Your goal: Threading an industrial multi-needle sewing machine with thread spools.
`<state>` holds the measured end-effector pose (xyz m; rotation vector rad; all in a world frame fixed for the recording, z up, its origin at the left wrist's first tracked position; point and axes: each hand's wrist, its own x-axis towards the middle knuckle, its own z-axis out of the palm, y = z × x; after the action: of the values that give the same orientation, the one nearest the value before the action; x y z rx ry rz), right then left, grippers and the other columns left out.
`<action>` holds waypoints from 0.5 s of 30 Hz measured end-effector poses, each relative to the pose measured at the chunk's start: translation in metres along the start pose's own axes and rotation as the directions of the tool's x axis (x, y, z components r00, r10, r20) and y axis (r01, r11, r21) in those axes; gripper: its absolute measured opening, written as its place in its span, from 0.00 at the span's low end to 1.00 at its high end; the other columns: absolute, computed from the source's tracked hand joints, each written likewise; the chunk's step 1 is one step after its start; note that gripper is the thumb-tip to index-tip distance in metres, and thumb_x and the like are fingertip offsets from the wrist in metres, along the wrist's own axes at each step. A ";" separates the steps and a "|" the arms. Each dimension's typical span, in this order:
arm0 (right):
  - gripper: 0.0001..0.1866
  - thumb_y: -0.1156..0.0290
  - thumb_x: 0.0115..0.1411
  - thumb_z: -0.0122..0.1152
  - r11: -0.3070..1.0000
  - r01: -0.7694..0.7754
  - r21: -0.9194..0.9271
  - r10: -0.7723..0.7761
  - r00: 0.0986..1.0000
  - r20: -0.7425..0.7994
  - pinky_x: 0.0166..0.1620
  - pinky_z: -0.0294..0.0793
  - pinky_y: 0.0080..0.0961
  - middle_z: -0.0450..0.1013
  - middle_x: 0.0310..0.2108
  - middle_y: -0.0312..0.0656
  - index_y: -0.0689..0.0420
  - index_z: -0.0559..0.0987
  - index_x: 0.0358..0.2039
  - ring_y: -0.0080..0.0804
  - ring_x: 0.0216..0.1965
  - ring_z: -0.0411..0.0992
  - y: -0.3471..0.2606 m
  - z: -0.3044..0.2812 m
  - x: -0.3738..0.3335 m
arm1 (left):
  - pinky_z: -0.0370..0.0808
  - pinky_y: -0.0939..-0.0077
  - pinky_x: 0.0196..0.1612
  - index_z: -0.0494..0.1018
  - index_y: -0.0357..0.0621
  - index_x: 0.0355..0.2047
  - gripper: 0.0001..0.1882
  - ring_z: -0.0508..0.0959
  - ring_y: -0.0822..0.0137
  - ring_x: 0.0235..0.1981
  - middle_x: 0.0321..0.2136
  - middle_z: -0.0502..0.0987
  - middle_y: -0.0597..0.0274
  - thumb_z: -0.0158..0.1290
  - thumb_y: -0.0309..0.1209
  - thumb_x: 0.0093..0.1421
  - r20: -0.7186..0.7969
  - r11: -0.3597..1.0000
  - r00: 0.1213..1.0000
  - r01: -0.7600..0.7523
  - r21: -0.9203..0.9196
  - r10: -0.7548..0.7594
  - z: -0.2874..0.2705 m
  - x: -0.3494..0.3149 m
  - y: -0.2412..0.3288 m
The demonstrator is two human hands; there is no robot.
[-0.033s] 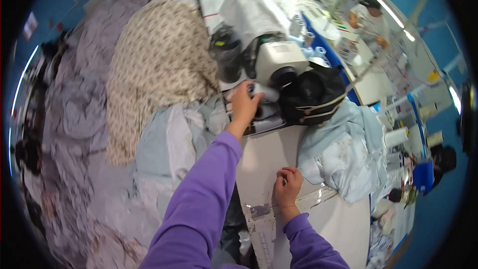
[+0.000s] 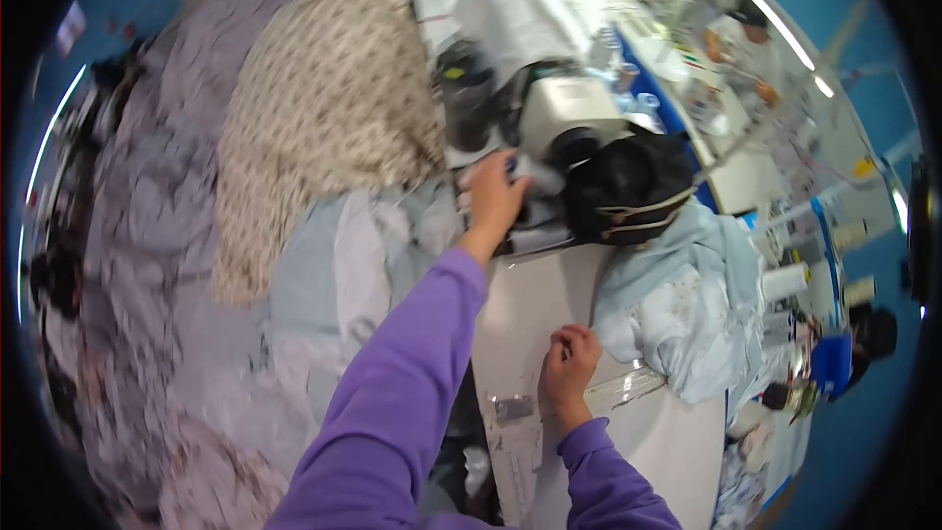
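Reaching forward, my left hand (image 2: 494,198) is at a shallow holder beside the sewing machine (image 2: 569,118). Its thumb and fingers are bent around a pale grey thread spool (image 2: 538,179) with a dark blue end; blur hides part of the grip. More rolled grey items lie in the holder below. Over the white tabletop (image 2: 535,299), my right hand (image 2: 573,363) is closed, fingers curled in. A small dark spot shows between its fingers, too small to make out. A black bag-like thing (image 2: 628,186) sits right of the holder.
Light blue and white fabric (image 2: 677,304) is heaped to the right. Patterned cloth (image 2: 329,128) and pale blue garments (image 2: 314,275) pile up at left. Behind my left hand stands a dark, clear-walled container (image 2: 465,98). A person (image 2: 746,49) is at the far right.
The whole view has shifted slightly, so the machine and table appear a little further right. My left hand stays at the spool, and my right hand keeps its curled pose.
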<state>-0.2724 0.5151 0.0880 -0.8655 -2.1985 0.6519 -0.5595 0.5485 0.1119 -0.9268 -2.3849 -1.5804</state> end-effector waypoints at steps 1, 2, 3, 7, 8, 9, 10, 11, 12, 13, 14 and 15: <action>0.06 0.82 0.47 0.57 0.999 0.022 0.029 -0.024 0.997 0.072 0.43 0.68 0.33 0.71 0.34 0.43 0.58 0.76 0.27 0.42 0.39 0.69 -0.004 0.000 -0.002 | 0.64 0.60 0.55 0.69 0.43 0.50 0.28 0.71 0.50 0.50 0.47 0.73 0.48 0.61 0.33 0.47 -0.016 0.994 0.996 -0.089 0.065 0.090 -0.004 0.001 -0.005; 0.07 0.82 0.46 0.56 0.999 0.031 0.031 -0.032 0.998 0.048 0.43 0.67 0.34 0.72 0.34 0.43 0.58 0.76 0.27 0.42 0.38 0.69 -0.003 -0.002 0.001 | 0.62 0.59 0.58 0.66 0.41 0.53 0.30 0.67 0.47 0.54 0.52 0.69 0.44 0.59 0.33 0.49 -0.107 0.990 0.991 -0.071 0.122 0.084 0.005 -0.005 -0.004; 0.07 0.81 0.46 0.55 0.999 0.036 0.026 -0.036 0.999 0.021 0.43 0.67 0.34 0.73 0.34 0.43 0.57 0.77 0.28 0.43 0.37 0.70 0.004 -0.002 0.003 | 0.56 0.57 0.63 0.61 0.39 0.58 0.33 0.61 0.47 0.60 0.59 0.61 0.44 0.56 0.30 0.50 -0.012 0.997 0.997 0.080 0.009 -0.080 0.017 -0.007 0.006; 0.07 0.84 0.50 0.47 0.988 -0.020 0.151 0.014 0.999 0.041 0.42 0.70 0.28 0.69 0.34 0.44 0.63 0.74 0.27 0.38 0.36 0.69 -0.005 0.012 -0.009 | 0.57 0.59 0.63 0.58 0.39 0.58 0.37 0.57 0.46 0.62 0.61 0.55 0.46 0.60 0.32 0.49 -0.040 0.995 0.995 0.092 -0.037 -0.094 -0.007 -0.041 0.007; 0.06 0.83 0.51 0.48 0.986 -0.048 0.160 0.039 0.997 0.062 0.42 0.70 0.28 0.69 0.35 0.44 0.63 0.74 0.28 0.37 0.36 0.69 -0.005 0.014 -0.011 | 0.59 0.60 0.62 0.59 0.42 0.58 0.36 0.59 0.47 0.61 0.61 0.55 0.48 0.60 0.32 0.50 -0.033 0.986 0.993 0.108 -0.130 -0.114 -0.020 -0.056 0.009; 0.06 0.83 0.52 0.49 0.987 -0.076 0.142 0.068 0.996 0.062 0.41 0.71 0.27 0.69 0.36 0.44 0.63 0.74 0.29 0.37 0.37 0.69 0.000 0.009 -0.010 | 0.60 0.61 0.61 0.60 0.43 0.57 0.33 0.60 0.48 0.60 0.59 0.58 0.49 0.59 0.30 0.51 -0.028 0.971 0.990 0.128 -0.201 -0.136 -0.035 -0.072 0.018; 0.06 0.83 0.52 0.49 0.987 -0.078 0.143 0.067 0.995 0.080 0.41 0.71 0.27 0.69 0.36 0.44 0.63 0.74 0.29 0.37 0.37 0.69 0.002 0.007 -0.008 | 0.61 0.62 0.61 0.62 0.42 0.55 0.30 0.61 0.49 0.59 0.58 0.60 0.50 0.57 0.29 0.52 -0.096 0.972 0.990 0.083 -0.221 -0.107 -0.056 -0.089 0.017; 0.06 0.82 0.52 0.50 0.994 -0.011 0.111 0.002 0.997 0.077 0.41 0.71 0.27 0.70 0.36 0.45 0.63 0.75 0.29 0.37 0.37 0.70 0.005 0.004 -0.004 | 0.61 0.63 0.60 0.63 0.41 0.54 0.27 0.63 0.50 0.58 0.56 0.63 0.51 0.56 0.28 0.53 -0.161 0.971 0.984 0.033 -0.238 -0.073 -0.076 -0.106 0.017; 0.06 0.82 0.52 0.51 0.996 0.053 0.078 -0.058 0.996 0.074 0.41 0.71 0.27 0.70 0.36 0.45 0.63 0.75 0.30 0.38 0.38 0.70 0.007 0.002 -0.004 | 0.63 0.63 0.59 0.65 0.41 0.52 0.24 0.65 0.50 0.56 0.54 0.65 0.51 0.55 0.27 0.54 -0.192 0.968 0.972 0.093 -0.231 -0.139 -0.096 -0.127 0.014; 0.06 0.82 0.52 0.51 0.996 0.046 0.080 -0.052 0.996 0.077 0.41 0.71 0.27 0.70 0.36 0.45 0.63 0.75 0.30 0.38 0.38 0.70 0.007 0.002 -0.005 | 0.64 0.64 0.58 0.66 0.40 0.50 0.22 0.68 0.51 0.54 0.52 0.67 0.51 0.54 0.27 0.55 -0.223 0.963 0.954 0.148 -0.224 -0.198 -0.115 -0.149 0.008; 0.06 0.82 0.52 0.51 0.997 -0.002 0.073 -0.004 0.997 0.082 0.41 0.72 0.28 0.70 0.36 0.45 0.62 0.76 0.30 0.38 0.38 0.70 0.006 0.005 -0.005 | 0.66 0.65 0.56 0.67 0.40 0.50 0.20 0.70 0.52 0.52 0.50 0.68 0.51 0.54 0.26 0.55 -0.242 0.965 0.943 0.190 -0.178 -0.230 -0.131 -0.172 -0.004; 0.06 0.82 0.52 0.51 0.997 -0.056 0.046 0.052 0.996 0.073 0.41 0.72 0.29 0.70 0.36 0.46 0.62 0.76 0.30 0.39 0.38 0.70 0.005 0.003 -0.007 | 0.68 0.65 0.54 0.67 0.40 0.49 0.19 0.72 0.54 0.50 0.48 0.70 0.52 0.53 0.25 0.56 -0.246 0.962 0.934 0.229 -0.151 -0.261 -0.144 -0.198 -0.015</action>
<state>-0.2690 0.5124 0.0797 -0.8921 -2.2200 0.7695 -0.4408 0.3372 0.0784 -0.4091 -2.3071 -1.8214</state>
